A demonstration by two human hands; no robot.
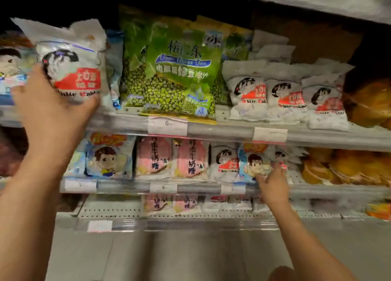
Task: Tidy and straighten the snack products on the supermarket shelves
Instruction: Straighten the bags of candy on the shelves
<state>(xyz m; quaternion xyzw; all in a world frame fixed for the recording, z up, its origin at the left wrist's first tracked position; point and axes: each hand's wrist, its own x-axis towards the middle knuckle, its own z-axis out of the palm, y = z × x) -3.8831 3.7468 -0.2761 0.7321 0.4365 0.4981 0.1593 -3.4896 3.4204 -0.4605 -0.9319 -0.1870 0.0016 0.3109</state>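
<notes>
My left hand [50,107] grips a white White Rabbit candy bag [72,65] from below and holds it up at the left of the upper shelf [232,130]. On the middle shelf [194,187] my right hand [273,185] pinches the lower edge of a blue bag with a cartoon boy [254,162]. A green mung-bean bag [179,75] leans forward over the upper shelf's edge. To its right, three more White Rabbit bags [285,99] stand in a row.
Pink milk-candy bags [171,158] and another blue cartoon-boy bag [108,158] fill the middle shelf. Orange packs [359,166] sit at the far right of both shelves. Price tags [167,125] line the shelf edges. A lower shelf [190,215] holds more bags.
</notes>
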